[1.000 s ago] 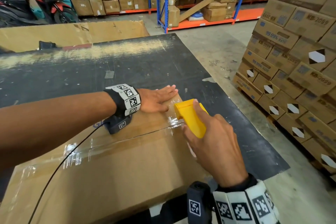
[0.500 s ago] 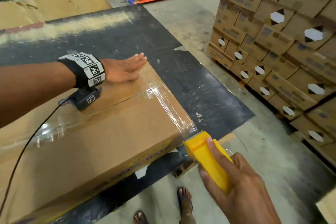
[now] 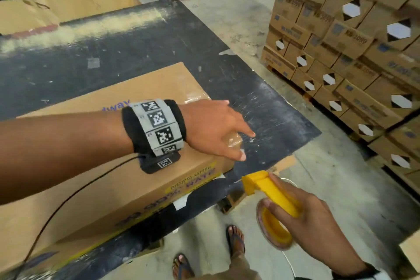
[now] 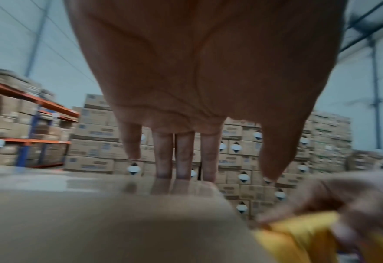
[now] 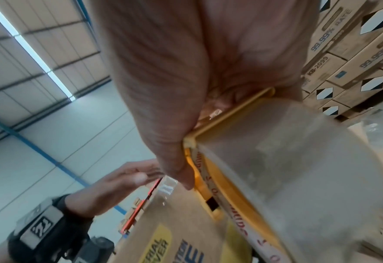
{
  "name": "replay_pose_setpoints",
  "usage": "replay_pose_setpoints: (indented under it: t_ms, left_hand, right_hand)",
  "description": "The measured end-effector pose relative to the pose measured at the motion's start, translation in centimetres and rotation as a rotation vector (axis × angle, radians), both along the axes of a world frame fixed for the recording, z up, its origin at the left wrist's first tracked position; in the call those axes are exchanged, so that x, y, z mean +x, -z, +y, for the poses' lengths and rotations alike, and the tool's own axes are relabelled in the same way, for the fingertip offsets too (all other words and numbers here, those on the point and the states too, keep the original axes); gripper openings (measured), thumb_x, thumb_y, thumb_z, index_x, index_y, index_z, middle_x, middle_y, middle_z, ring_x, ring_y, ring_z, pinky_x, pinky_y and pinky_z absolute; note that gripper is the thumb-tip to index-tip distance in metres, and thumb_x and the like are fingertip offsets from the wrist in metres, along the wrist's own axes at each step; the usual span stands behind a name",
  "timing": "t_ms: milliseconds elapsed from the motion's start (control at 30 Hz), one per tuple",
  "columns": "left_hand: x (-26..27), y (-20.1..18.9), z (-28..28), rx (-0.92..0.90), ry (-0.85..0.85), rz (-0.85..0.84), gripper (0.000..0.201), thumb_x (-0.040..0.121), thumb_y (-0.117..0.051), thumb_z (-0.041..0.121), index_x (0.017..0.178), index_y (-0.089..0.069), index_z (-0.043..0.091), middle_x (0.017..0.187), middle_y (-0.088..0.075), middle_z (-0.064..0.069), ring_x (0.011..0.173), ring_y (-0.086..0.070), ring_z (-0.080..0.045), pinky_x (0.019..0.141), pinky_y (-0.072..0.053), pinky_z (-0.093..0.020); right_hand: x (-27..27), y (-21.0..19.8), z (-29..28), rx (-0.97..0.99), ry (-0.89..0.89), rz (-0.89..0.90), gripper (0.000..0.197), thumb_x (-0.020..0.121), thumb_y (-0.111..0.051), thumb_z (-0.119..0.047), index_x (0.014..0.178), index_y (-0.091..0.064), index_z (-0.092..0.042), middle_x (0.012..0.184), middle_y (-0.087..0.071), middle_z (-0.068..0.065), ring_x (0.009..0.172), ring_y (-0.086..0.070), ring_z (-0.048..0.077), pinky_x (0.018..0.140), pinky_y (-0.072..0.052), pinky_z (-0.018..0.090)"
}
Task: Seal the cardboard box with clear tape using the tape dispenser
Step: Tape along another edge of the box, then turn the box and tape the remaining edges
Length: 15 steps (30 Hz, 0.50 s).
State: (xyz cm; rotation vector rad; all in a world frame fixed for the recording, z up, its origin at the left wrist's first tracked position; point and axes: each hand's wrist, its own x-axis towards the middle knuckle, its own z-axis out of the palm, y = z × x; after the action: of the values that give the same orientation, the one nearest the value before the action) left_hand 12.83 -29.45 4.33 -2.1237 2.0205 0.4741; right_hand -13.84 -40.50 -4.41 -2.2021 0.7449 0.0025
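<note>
Left hand [image 3: 213,128] reaches flat over the right end of the cardboard box [image 3: 95,188], fingers straight and relaxed, grasping nothing; the left wrist view shows the fingertips [image 4: 182,160] touching or just above the glossy taped top at that end. That box lies on the dark table [image 3: 159,48], its long side running from about 8 o'clock toward 2 o'clock, with clear tape [image 3: 195,98] shining across its end. It looks stiff but thin-walled, so pressing is best done near edges and the seam, where the board is backed. At 5 o'clock from the box corner, off the table edge, the right hand [image 3: 302,223] curls around the yellow tape dispenser [image 3: 270,193], thumb along its top. Light, rigid plastic, it handles best by that body grip; the film is slick and clingy.
</note>
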Motion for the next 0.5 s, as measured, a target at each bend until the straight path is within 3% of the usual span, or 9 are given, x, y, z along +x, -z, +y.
replay_pose_setpoints:
  t_ms: [67,133,200,333,433,500]
  left_hand:
    - [-1.3,0.9,-0.8,0.037,0.05,-0.067,0.058,0.091,-0.047,0.056,0.146,-0.05,0.039,0.139,-0.065,0.002,0.131,-0.059,-0.024,0.115,-0.041,-0.051]
    - [-1.5,0.9,-1.0,0.042,0.028,-0.084,0.055,0.09,-0.05,0.046,0.145,-0.051,0.038,0.136,-0.067,0.0,0.126,-0.062,-0.027,0.103,-0.051,-0.047]
    - [-1.3,0.1,-0.7,-0.009,-0.031,0.001,0.059,0.092,-0.056,0.046,0.149,-0.046,0.036,0.138,-0.064,0.0,0.126,-0.061,-0.024,0.1,-0.051,-0.043]
    - [-0.5,-2.6,1.7,-0.24,-0.255,0.482,0.049,0.099,-0.058,0.039,0.146,-0.052,0.029,0.128,-0.072,0.0,0.118,-0.068,-0.014,0.104,-0.051,-0.035]
    - [0.0,-4.7,4.0,-0.266,-0.479,0.879,0.038,0.104,-0.051,0.023,0.142,-0.056,0.021,0.119,-0.076,-0.009,0.107,-0.076,-0.02,0.093,-0.058,-0.027]
    - [0.4,-5.5,5.5,-0.29,-0.569,1.033,0.036,0.105,-0.049,0.022,0.14,-0.058,0.019,0.118,-0.077,-0.013,0.1,-0.078,-0.02,0.088,-0.059,-0.028]
  right_hand:
    - [-0.4,-0.9,-0.2,0.025,0.039,-0.123,0.059,0.075,-0.073,-0.056,0.132,-0.056,-0.059,0.121,-0.068,-0.033,0.106,-0.059,-0.019,0.081,-0.041,-0.002]
    - [-1.0,-1.9,0.1,0.042,0.075,-0.26,0.062,0.075,-0.074,-0.051,0.133,-0.055,-0.057,0.127,-0.061,-0.039,0.114,-0.057,-0.016,0.086,-0.045,0.005]
    - [-1.2,-2.7,0.7,0.064,0.117,-0.385,0.065,0.076,-0.076,-0.043,0.136,-0.053,-0.054,0.131,-0.06,-0.034,0.116,-0.058,-0.007,0.085,-0.05,0.013]
    - [-0.1,-3.8,2.7,0.01,0.168,-0.606,0.074,0.075,-0.076,-0.041,0.144,-0.049,-0.044,0.135,-0.059,-0.022,0.121,-0.058,0.01,0.086,-0.053,0.021]
    - [1.5,-4.7,4.5,-0.083,0.134,-0.678,0.072,0.082,-0.075,-0.05,0.147,-0.045,-0.041,0.134,-0.054,-0.027,0.118,-0.057,0.013,0.081,-0.057,0.043]
    - [2.8,-5.2,5.9,-0.116,0.102,-0.713,0.075,0.08,-0.072,-0.053,0.148,-0.043,-0.042,0.133,-0.051,-0.031,0.116,-0.057,0.011,0.077,-0.056,0.048]
